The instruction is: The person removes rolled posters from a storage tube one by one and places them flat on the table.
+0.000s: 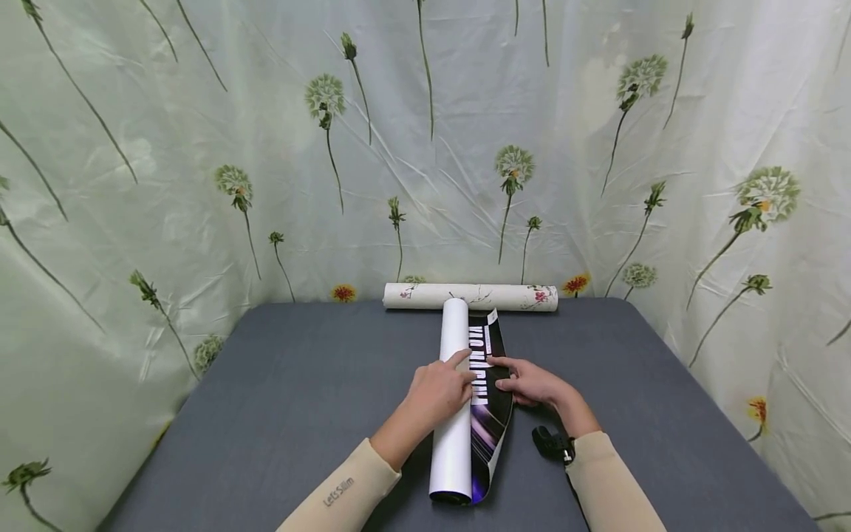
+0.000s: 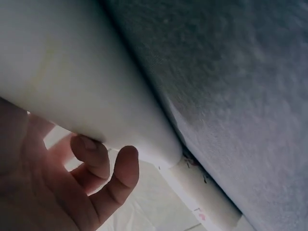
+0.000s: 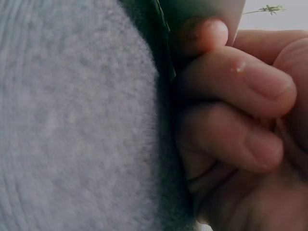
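A rolled poster with a white back lies lengthwise on the table, its loose right strip showing black and purple print with large white letters. Across the top of the roll rests my left hand, its fingers bent loosely and reaching towards the printed strip. In the left wrist view those fingertips are beside the white roll. My right hand pinches the strip's curling right edge, with the index finger and thumb over the print. Its other fingers are curled close above the table in the right wrist view.
Another roll, white with pink blossoms and dark twigs, lies crosswise at the table's back edge. A grey cloth covers the table. A black device with a cable sits at the right wrist. A dandelion-print curtain hangs behind.
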Demonstrator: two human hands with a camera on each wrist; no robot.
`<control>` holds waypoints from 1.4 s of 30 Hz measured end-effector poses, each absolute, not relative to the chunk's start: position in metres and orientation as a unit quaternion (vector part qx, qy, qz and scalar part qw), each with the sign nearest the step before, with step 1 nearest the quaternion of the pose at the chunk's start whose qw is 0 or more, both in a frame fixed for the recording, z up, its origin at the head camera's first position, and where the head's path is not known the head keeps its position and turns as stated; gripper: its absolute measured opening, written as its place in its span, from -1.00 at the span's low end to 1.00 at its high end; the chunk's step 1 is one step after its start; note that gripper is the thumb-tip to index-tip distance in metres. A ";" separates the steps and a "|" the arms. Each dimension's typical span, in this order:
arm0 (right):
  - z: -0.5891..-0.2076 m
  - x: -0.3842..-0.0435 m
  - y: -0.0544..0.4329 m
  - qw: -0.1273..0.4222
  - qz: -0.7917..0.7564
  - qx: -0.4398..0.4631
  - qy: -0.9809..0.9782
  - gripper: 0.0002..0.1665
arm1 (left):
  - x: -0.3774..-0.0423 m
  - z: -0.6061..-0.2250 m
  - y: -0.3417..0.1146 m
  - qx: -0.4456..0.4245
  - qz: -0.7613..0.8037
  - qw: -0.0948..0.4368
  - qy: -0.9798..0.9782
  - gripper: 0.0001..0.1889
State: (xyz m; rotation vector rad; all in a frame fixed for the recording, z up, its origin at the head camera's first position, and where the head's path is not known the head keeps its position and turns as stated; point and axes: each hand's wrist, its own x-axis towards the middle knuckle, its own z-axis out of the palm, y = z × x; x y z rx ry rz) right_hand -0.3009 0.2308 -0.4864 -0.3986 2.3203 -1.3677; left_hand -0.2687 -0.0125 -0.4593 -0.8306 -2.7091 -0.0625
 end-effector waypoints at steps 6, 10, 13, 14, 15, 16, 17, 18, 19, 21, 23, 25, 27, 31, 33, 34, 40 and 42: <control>-0.487 -0.301 0.232 0.212 -0.497 -0.143 0.829 -0.25 | -0.271 -0.459 -0.015 -0.287 -0.028 0.134 -0.948 -0.78; -0.485 -0.300 0.233 0.212 -0.508 -0.143 0.823 -0.24 | -0.271 -0.457 -0.016 -0.281 -0.028 0.134 -0.950 -0.70; -0.484 -0.299 0.235 0.213 -0.518 -0.138 0.817 -0.24 | -0.271 -0.457 -0.017 -0.277 -0.033 0.133 -0.951 -0.76; -0.484 -0.299 0.235 0.213 -0.524 -0.134 0.814 -0.24 | -0.271 -0.457 -0.018 -0.278 -0.035 0.135 -0.950 -0.80; -0.484 -0.299 0.235 0.213 -0.528 -0.129 0.812 -0.24 | -0.272 -0.457 -0.019 -0.278 -0.036 0.135 -0.950 -0.82; -0.485 -0.299 0.235 0.212 -0.534 -0.123 0.809 -0.24 | -0.272 -0.457 -0.020 -0.278 -0.039 0.134 -0.950 -0.82; -0.486 -0.300 0.236 0.211 -0.539 -0.118 0.807 -0.24 | -0.272 -0.457 -0.021 -0.278 -0.042 0.134 -0.950 -0.81; -0.486 -0.300 0.236 0.209 -0.543 -0.115 0.805 -0.24 | -0.272 -0.457 -0.022 -0.278 -0.046 0.135 -0.950 -0.81; -0.486 -0.300 0.236 0.208 -0.546 -0.112 0.804 -0.23 | -0.273 -0.456 -0.023 -0.276 -0.046 0.136 -0.950 -0.82; -0.487 -0.301 0.237 0.205 -0.551 -0.108 0.802 -0.23 | -0.273 -0.454 -0.025 -0.270 -0.046 0.137 -0.952 -0.85; -0.487 -0.302 0.238 0.204 -0.552 -0.110 0.801 -0.23 | -0.274 -0.453 -0.026 -0.262 -0.048 0.142 -0.953 -0.83; -0.486 -0.302 0.238 0.207 -0.551 -0.111 0.801 -0.23 | -0.274 -0.451 -0.028 -0.256 -0.048 0.146 -0.954 -0.76; -0.485 -0.303 0.238 0.213 -0.549 -0.113 0.801 -0.22 | -0.275 -0.450 -0.029 -0.253 -0.047 0.152 -0.954 -0.78; -0.483 -0.304 0.238 0.216 -0.542 -0.110 0.804 -0.22 | -0.277 -0.450 -0.033 -0.259 -0.035 0.171 -0.950 -0.94; -0.482 -0.304 0.238 0.213 -0.533 -0.108 0.812 -0.21 | -0.278 -0.450 -0.034 -0.263 -0.028 0.173 -0.949 -0.92; -0.481 -0.305 0.238 0.212 -0.527 -0.107 0.816 -0.21 | -0.278 -0.449 -0.035 -0.264 -0.025 0.172 -0.949 -0.89; -0.482 -0.304 0.237 0.208 -0.490 -0.107 0.840 -0.20 | -0.279 -0.448 -0.037 -0.248 -0.025 0.156 -0.956 -0.78; -0.484 -0.302 0.238 0.207 -0.485 -0.106 0.843 -0.21 | -0.279 -0.449 -0.038 -0.243 -0.031 0.150 -0.958 -0.76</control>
